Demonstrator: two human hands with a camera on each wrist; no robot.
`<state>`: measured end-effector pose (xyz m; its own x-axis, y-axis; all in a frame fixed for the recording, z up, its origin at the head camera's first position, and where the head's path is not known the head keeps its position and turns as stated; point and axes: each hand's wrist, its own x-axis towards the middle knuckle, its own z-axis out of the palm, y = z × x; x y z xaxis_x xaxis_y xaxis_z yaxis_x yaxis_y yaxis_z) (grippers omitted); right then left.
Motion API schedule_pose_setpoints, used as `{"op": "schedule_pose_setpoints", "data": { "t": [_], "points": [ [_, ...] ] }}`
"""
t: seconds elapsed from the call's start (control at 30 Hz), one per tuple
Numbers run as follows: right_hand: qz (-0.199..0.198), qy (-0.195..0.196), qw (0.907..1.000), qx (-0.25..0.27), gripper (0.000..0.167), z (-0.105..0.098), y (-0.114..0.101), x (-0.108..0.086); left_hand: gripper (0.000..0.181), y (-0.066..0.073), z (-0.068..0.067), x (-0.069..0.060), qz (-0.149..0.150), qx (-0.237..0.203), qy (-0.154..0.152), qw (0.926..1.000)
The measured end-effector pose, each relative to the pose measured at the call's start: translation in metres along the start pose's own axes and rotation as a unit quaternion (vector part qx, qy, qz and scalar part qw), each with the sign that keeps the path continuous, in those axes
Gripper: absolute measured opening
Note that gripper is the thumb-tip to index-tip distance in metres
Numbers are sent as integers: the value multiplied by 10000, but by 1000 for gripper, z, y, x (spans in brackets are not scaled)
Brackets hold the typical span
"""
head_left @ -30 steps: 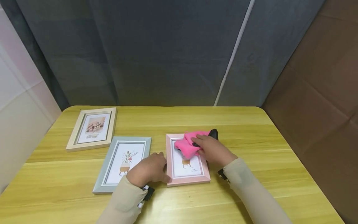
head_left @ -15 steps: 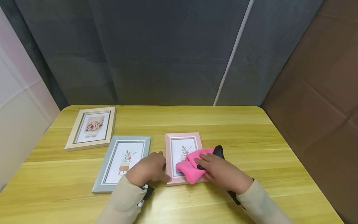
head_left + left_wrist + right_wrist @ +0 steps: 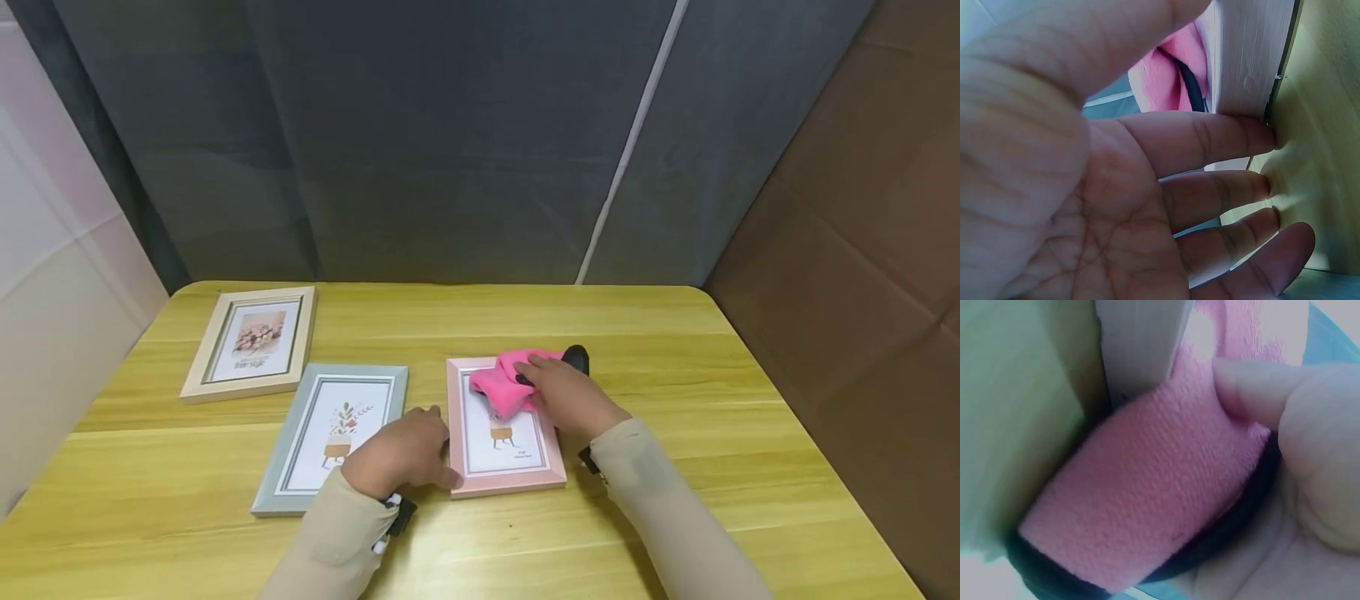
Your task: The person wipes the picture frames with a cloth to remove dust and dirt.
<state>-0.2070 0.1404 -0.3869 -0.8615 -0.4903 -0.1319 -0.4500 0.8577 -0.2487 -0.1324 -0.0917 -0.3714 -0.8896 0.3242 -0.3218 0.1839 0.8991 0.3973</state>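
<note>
A pink picture frame (image 3: 506, 482) lies flat on the table, its plant print partly covered by a pink cloth (image 3: 501, 390) with black edging. My right hand (image 3: 573, 398) holds the bunched cloth on the frame's upper part; in the right wrist view the thumb presses into the cloth (image 3: 1147, 469). Along the frame's left side rests my left hand (image 3: 405, 450), thumb at the lower left corner. The left wrist view has its fingers (image 3: 1204, 140) extended, the index fingertip against the frame's side wall (image 3: 1247, 59).
To the left of the left hand lies a grey-blue picture frame (image 3: 288, 467), partly behind the hand and sleeve. A cream picture frame (image 3: 303, 333) sits farther back left. The wooden table (image 3: 712, 433) is bordered by a dark curtain (image 3: 450, 150) and a brown one (image 3: 862, 250).
My right hand slid the cloth down to the frame's lower right, then back up to the upper part. The left hand stayed at the frame's left side.
</note>
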Motion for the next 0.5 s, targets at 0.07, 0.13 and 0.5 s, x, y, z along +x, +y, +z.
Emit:
{"op": "schedule_pose_setpoints", "data": {
  "t": [0.07, 0.13, 0.5],
  "points": [
    [14, 88, 9999, 133, 49, -3, 1, 4, 51, 0, 0, 0, -23, -32, -16, 10000],
    [9, 211, 9996, 193, 48, -5, 1, 7, 51, 1, 1, 0, -54, -56, -31, 10000],
    [-73, 307, 9986, -413, 44, -3, -27, 39, 45, 1, -2, -1, 56, 62, -8, 10000]
  ]
}}
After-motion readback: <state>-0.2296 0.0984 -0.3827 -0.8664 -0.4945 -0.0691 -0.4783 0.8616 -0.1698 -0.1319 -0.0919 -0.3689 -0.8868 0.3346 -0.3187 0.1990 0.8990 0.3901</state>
